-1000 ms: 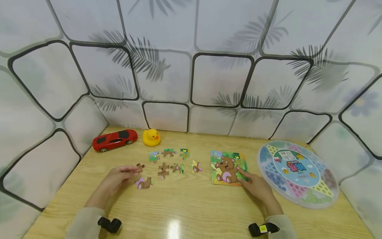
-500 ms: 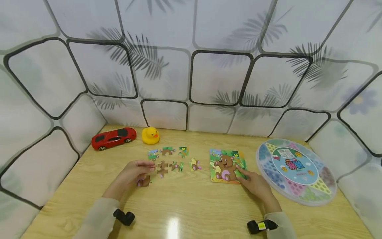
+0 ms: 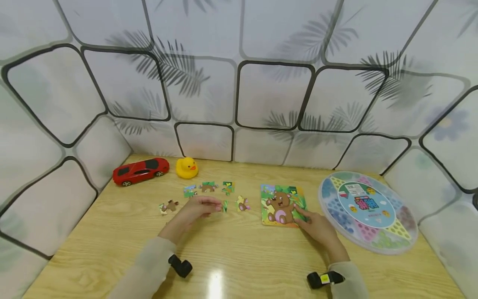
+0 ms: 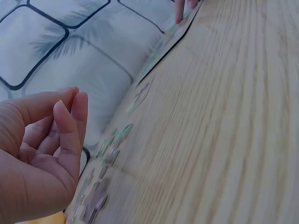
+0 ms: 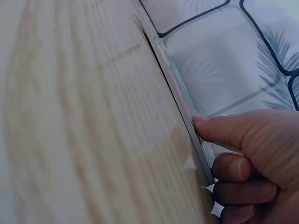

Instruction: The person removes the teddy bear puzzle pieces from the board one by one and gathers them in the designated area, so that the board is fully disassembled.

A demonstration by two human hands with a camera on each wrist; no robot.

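Note:
In the head view my left hand (image 3: 203,206) hovers over the middle jigsaw pieces, hiding some of them. A green-edged jigsaw piece (image 3: 225,206) shows just past its fingertips. The left wrist view shows this hand's fingers (image 4: 65,116) loosely bent, tips close together, with nothing visible between them. At the right, my right hand (image 3: 315,224) holds the lower right edge of a square bear puzzle board (image 3: 278,205), which lies flat. Its thumb (image 5: 217,128) touches the board in the right wrist view, with the other fingers bent at the board's corner.
Brown jigsaw pieces (image 3: 171,205) lie left of my left hand. More pieces (image 3: 208,187) form a row behind it, and another piece (image 3: 243,203) lies toward the board. A red toy car (image 3: 141,171), yellow rubber duck (image 3: 186,167) and round game case (image 3: 367,211) stand around.
My left hand has moved right, from the brown piece at the left to over the middle pieces; that left area is uncovered now. The right hand has stayed on the board.

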